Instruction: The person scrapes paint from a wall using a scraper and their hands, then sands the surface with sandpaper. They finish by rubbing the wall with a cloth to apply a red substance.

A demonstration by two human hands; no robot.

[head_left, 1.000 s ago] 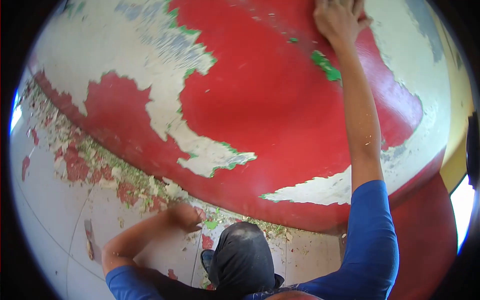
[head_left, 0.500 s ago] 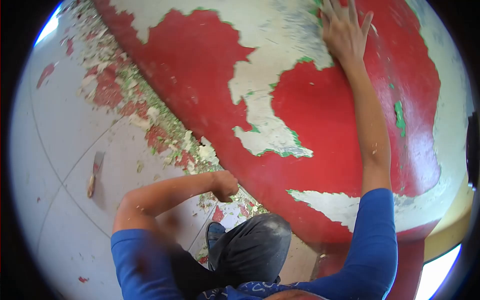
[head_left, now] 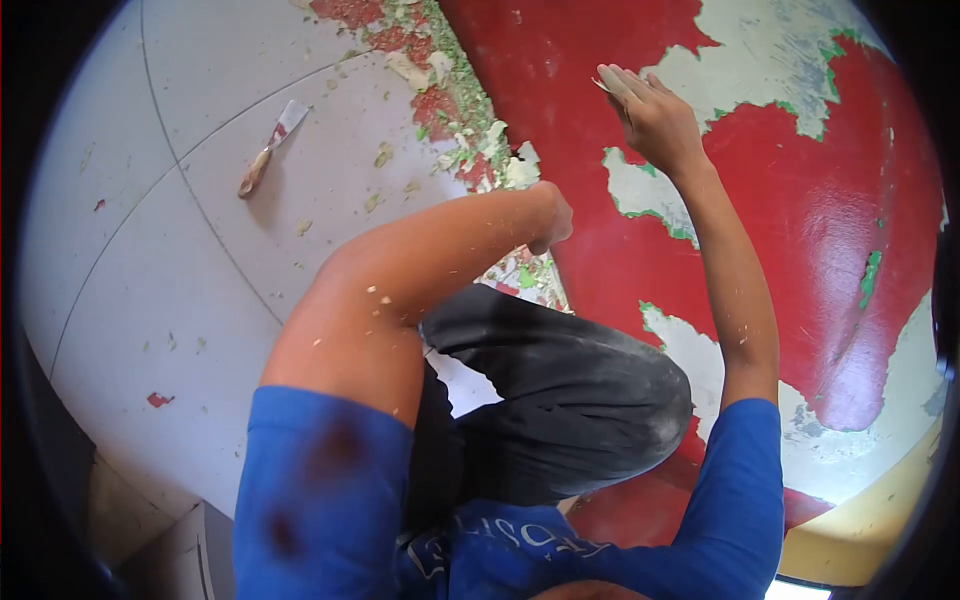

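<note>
My left hand (head_left: 552, 217) is closed into a fist beside the lower edge of a large red-painted surface (head_left: 590, 270); whatever its fingers hold, if anything, is hidden. My right hand (head_left: 660, 118) is over the red surface, fingers stretched out and close together, pale dust on them and a small thin pale sliver at the fingertips. Around it, the red paint is peeled away in ragged-edged bare patches (head_left: 770, 70) of cream and grey, rimmed with green. My bent knee (head_left: 630, 400) in dusty dark trousers is below both hands.
A scraper (head_left: 272, 150) with a wooden handle lies on the pale tiled floor (head_left: 180, 290) at the left. Red, green and cream paint chips (head_left: 470, 110) are heaped along the surface's edge. A yellow part (head_left: 850, 550) is at the lower right.
The view has turned, so the scraper and floor show higher and further right. My right hand has come down off the bare patch, its spread fingers now together. My left hand stays closed.
</note>
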